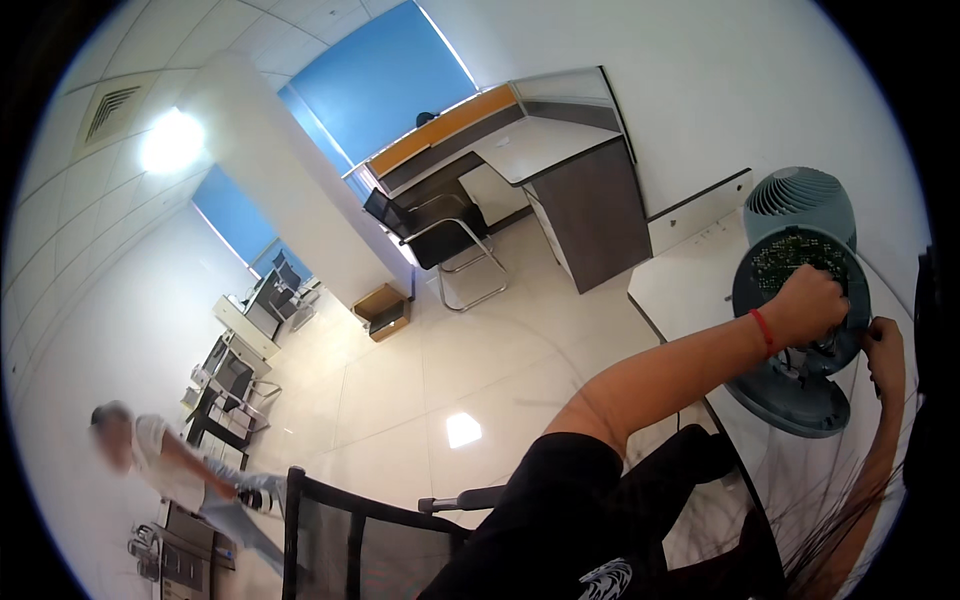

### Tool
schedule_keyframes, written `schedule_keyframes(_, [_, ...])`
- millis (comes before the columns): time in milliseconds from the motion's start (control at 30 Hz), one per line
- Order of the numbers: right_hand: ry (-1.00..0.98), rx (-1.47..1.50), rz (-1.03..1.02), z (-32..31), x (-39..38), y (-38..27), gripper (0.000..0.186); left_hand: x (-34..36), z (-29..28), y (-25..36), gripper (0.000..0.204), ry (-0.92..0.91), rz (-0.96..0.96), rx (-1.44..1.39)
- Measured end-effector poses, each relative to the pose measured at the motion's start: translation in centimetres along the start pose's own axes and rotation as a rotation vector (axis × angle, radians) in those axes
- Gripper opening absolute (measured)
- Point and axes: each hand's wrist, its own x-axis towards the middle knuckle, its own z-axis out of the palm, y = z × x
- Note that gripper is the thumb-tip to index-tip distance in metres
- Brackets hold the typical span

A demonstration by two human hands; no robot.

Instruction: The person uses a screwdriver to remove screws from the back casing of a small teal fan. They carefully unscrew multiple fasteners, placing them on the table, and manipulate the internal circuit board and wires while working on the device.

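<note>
A grey-green fan with a spiral grille [795, 200] stands on the white table at the right. In front of it, a round grey-green housing [742, 290] is tipped up with its inside showing, and a green circuit board [785, 262] sits in it. My left hand [808, 308], with a red band at the wrist, is closed over the board; its fingertips are hidden. At the housing's right rim, the fingers of my right hand [886, 352] are curled round the edge. Wires show below my left wrist. Under them lies a round grey-green base piece [805, 412].
The white table [680, 290] has a low panel along its back. A mesh chair [370, 530] stands close at the lower left. Farther off are a desk with a partition [600, 210], a black chair [445, 235] and a cardboard box [383, 312]. Another person [180, 460] is at the left.
</note>
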Motion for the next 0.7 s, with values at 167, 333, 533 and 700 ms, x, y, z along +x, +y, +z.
schedule_keyframes(167, [0.040,-0.037,-0.006,-1.5,-1.4,-2.3,0.022,1.7,-1.2,0.5,0.014,0.216,0.095,0.056])
schedule_keyframes(333, [-0.026,-0.015,-0.075,-0.5,-1.1,-3.7,0.027,1.7,-3.2,-0.4,0.069,0.218,-0.085,0.018])
schedule_keyframes(533, [-0.075,-0.200,-0.032,0.2,-0.6,-7.6,0.032,1.9,-5.7,-2.2,0.105,0.096,-0.236,0.049])
schedule_keyframes(700, [-0.075,-0.188,0.014,-3.9,-2.5,-8.1,0.019,3.2,-4.7,-1.5,0.082,0.088,-0.175,0.040])
